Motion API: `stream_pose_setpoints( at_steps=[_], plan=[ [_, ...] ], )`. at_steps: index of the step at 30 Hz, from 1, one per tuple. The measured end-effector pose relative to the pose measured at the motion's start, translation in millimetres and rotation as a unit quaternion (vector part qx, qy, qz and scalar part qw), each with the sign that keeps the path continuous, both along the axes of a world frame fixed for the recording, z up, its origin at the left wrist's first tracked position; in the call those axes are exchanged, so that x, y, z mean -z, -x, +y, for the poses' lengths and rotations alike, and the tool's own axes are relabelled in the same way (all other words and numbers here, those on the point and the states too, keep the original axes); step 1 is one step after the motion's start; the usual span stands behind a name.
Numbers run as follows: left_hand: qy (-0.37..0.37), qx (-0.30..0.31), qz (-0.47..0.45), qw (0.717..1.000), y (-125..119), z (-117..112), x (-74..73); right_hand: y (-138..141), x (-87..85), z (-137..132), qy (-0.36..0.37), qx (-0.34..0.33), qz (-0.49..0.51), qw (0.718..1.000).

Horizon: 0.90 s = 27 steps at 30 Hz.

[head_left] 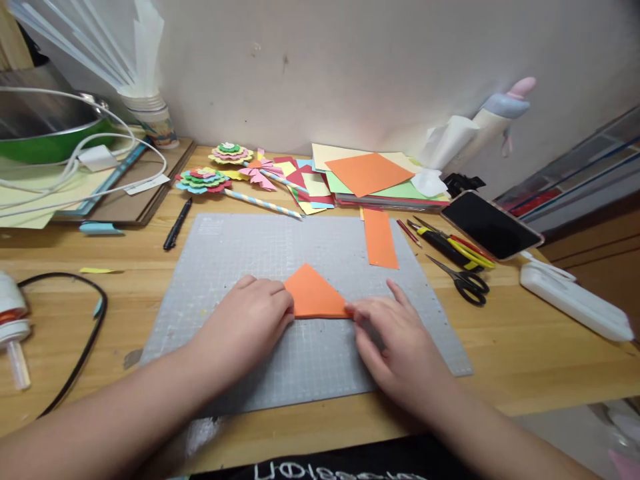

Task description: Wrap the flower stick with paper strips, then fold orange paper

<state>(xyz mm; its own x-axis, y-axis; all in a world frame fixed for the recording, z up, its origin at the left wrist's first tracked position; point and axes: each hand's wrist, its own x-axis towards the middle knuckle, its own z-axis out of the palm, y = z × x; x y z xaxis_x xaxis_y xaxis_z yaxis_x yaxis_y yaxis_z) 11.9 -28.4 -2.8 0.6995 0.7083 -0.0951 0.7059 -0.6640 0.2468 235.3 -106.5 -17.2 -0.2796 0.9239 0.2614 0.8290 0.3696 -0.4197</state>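
Note:
A folded orange paper triangle [315, 295] lies in the middle of a grey cutting mat [260, 253]. My left hand [247, 323] rests on the mat with its fingers curled over the triangle's left corner, pressing it down. My right hand [400, 340] lies flat to the right, its fingertips touching the triangle's lower right corner. An orange paper strip [380, 238] lies on the mat's far right part.
A stack of coloured papers [370, 177] and paper flowers [220, 170] sit at the back. Scissors [463, 280], a knife and pencils [450, 243], a phone [490, 223] and a white case [575, 300] lie right. A black pen [177, 225], cables and a glue tool [13, 327] are left.

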Motion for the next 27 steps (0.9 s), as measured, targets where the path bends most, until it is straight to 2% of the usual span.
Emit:
stream_pose_setpoints(
  at_steps=[3, 8, 12, 18, 22, 27],
  plan=[
    [-0.030, -0.015, -0.001, 0.999, -5.5, -10.4, 1.9, 20.9, -2.9, 15.6, 0.059, -0.044, 0.043, 0.996],
    [-0.024, -0.027, -0.024, 0.999, -7.2, -21.2, 9.2, 41.1, 7.5, 31.7, 0.143, -0.046, 0.076, 0.986],
    [-0.035, -0.025, -0.021, 0.999, 6.2, -26.8, 11.3, 39.8, 13.2, 31.7, 0.148, -0.049, 0.088, 0.984],
    [-0.058, 0.003, -0.018, 0.998, 20.7, -31.2, 9.6, 41.9, 10.9, 31.6, 0.137, -0.066, 0.074, 0.986],
    [-0.056, -0.027, -0.058, 0.996, 21.5, -30.0, 12.8, 50.5, 8.2, 35.0, 0.141, -0.091, 0.064, 0.984],
    [-0.016, -0.077, -0.064, 0.995, 23.6, -29.8, 14.1, 56.9, 7.8, 38.0, 0.142, -0.076, 0.058, 0.985]
  ],
)
